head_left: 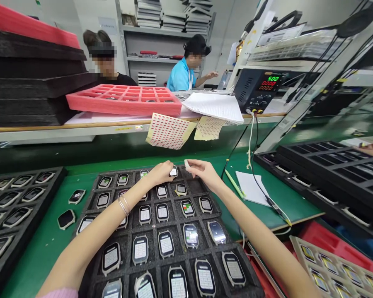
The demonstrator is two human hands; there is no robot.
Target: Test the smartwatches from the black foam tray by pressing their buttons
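A black foam tray (153, 225) with square compartments lies before me, most of them holding a smartwatch case with a lit screen, such as this smartwatch (166, 243). At the tray's far edge, my left hand (161, 173) is closed on a smartwatch (173, 171), its lit screen showing beside the fingertips. Just right of it, my right hand (202, 170) pinches a small pale piece (187, 164) between thumb and fingers; seen edge-on, its kind is unclear. Below the right hand, a compartment of the tray shows bare foam.
Two loose watches (66, 219) lie on the green table left of the tray. More foam trays stand left and right (338, 161). A red foam tray (124, 105), papers and a power supply (257, 91) occupy the shelf. Cables hang at right. Two people sit beyond.
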